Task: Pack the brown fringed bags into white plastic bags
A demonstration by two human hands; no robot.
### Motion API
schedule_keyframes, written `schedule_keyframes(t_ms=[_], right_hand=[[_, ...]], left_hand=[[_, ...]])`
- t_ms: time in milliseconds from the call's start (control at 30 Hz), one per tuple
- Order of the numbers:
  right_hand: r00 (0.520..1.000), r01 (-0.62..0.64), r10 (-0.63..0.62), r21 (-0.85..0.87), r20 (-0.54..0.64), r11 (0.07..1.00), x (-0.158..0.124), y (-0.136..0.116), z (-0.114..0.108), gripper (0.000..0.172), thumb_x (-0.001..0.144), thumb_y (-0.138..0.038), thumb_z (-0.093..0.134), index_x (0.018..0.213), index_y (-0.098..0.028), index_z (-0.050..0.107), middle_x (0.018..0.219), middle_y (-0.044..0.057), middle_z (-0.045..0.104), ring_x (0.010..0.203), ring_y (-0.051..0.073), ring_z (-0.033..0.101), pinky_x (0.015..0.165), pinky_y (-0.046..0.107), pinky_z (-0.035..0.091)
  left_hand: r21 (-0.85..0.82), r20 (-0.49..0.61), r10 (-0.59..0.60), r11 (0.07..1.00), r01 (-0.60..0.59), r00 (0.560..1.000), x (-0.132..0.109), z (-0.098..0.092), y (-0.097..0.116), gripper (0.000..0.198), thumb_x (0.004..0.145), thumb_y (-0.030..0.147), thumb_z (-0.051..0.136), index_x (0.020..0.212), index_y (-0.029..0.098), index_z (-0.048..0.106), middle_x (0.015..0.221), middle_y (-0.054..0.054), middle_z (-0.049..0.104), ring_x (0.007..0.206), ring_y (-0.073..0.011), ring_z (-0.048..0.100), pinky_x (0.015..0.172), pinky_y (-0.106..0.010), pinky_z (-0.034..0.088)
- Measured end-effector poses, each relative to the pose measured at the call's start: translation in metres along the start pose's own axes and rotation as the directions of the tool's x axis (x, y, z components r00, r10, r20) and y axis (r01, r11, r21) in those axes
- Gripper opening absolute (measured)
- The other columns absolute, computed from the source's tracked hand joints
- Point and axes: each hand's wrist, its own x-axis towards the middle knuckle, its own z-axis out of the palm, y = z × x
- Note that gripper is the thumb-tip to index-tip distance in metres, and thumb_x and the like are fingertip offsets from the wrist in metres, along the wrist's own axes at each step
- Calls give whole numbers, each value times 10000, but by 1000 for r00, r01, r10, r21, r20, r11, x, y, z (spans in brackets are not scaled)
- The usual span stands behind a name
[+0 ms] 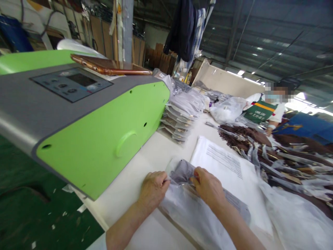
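Observation:
A clear plastic bag (192,211) lies on the white table (135,173), with a folded grey cloth item (183,170) partly inside it. My left hand (154,187) pinches the bag's edge at its left side, fingers closed. To the right, my right hand (208,185) has its fingers closed on the grey item or the bag edge over it; which of the two is hard to tell. A white sheet with printed lines (225,161) lies beneath and beyond the bag.
A green and grey machine (104,139) with a phone (111,66) on top stands at the left. Bagged items are stacked (179,118) beside it. Brown fringed items (286,156) in plastic lie at the right. Across the table is a person in a green apron (260,110).

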Motion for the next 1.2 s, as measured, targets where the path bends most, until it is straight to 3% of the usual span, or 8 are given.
schedule_keyframes(t_ms=[67, 200, 300, 467, 600, 967, 1100, 1200], right_hand=[[972, 145, -134, 45, -194, 988, -26, -13, 17, 276, 907, -320, 351, 1026, -189, 564, 1012, 77, 635, 954, 183, 585, 818, 331, 440], [795, 451, -435, -67, -423, 890, -68, -37, 60, 487, 826, -373, 502, 1240, -118, 470, 1262, 119, 545, 1177, 260, 479, 976, 442, 393], [771, 413, -448, -181, -453, 893, -84, -26, 78, 565, 791, -299, 542, 1315, -141, 401, 1341, 114, 469, 1224, 269, 436, 965, 440, 419], [638, 280, -478, -397, -603, 874, -117, 32, 92, 426, 822, -188, 484, 1247, -168, 491, 1218, 103, 584, 1132, 240, 527, 894, 379, 468], [681, 149, -331, -320, -653, 936, -139, 52, 107, 428, 859, -106, 339, 1248, -202, 488, 1137, 79, 629, 1080, 212, 558, 906, 377, 446], [710, 196, -374, -342, -597, 919, -126, 33, 100, 373, 715, -46, 445, 1084, -65, 504, 792, 108, 639, 665, 210, 588, 607, 325, 446], [719, 209, -361, -311, -594, 927, -127, 36, 82, 319, 675, -13, 480, 970, -134, 498, 729, 43, 609, 614, 189, 562, 580, 297, 429], [746, 237, -354, -271, -563, 933, -130, 39, 63, 319, 637, 27, 463, 873, -187, 469, 734, 15, 586, 634, 175, 555, 609, 277, 427]], left_hand=[[-6, -5, 0, 1000, 0, 1000, 0, 0, 0, 178, 815, 206, 466, 639, 201, 488, 665, 15, 577, 685, -150, 531, 684, -272, 333], [-11, -13, -2, 1000, 2, 1000, 0, -1, 0, 104, 805, 186, 444, 728, 197, 514, 656, 20, 560, 658, -145, 530, 648, -255, 353], [-79, -21, -66, 995, 64, 998, 1, -2, -2, 194, 794, 171, 434, 972, 190, 508, 673, 33, 553, 648, -137, 544, 619, -232, 379], [-173, -75, -128, 978, 114, 989, 3, -1, -7, 285, 788, 229, 425, 1066, 187, 472, 817, -4, 595, 716, -152, 588, 649, -247, 435], [-215, -91, -149, 968, 127, 985, 3, 1, -10, 308, 790, 274, 409, 1077, 184, 475, 876, -33, 614, 777, -176, 604, 730, -286, 459], [-213, -110, -179, 965, 153, 978, 8, -30, 0, 208, 709, 340, 450, 858, 209, 516, 785, -43, 673, 761, -205, 657, 726, -313, 512], [-435, -201, -268, 886, 159, 942, -32, -43, -7, 399, 653, 493, 498, 949, 227, 529, 948, -49, 679, 877, -237, 644, 805, -351, 505], [-699, -9, -380, 664, 266, 925, -76, -27, -7, 445, 577, 542, 614, 888, 227, 568, 826, -37, 690, 756, -245, 658, 715, -351, 528]])
